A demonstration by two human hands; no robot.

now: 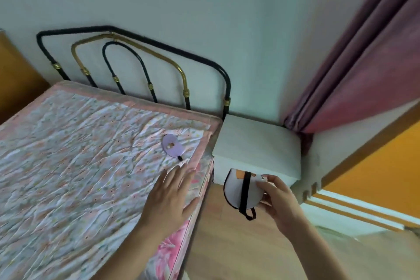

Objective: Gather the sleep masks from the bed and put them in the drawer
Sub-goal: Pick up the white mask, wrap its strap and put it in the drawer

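Left hand (pixel 172 195): palm down, fingers spread flat over the bed (pixel 68 154) edge. Purple sleep mask (pixel 172 145) lies on the quilt just beyond its fingertips. Right hand (pixel 278 202): fingers clamped on white sleep mask (pixel 236 191), held before the nightstand (pixel 256 148), strap hanging below

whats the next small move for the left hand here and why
Probably reach the left hand a little further forward and pick up the purple sleep mask. It lies on the quilt near the bed's corner, just beyond the open fingertips, while the right hand already holds the white sleep mask in front of the white nightstand.
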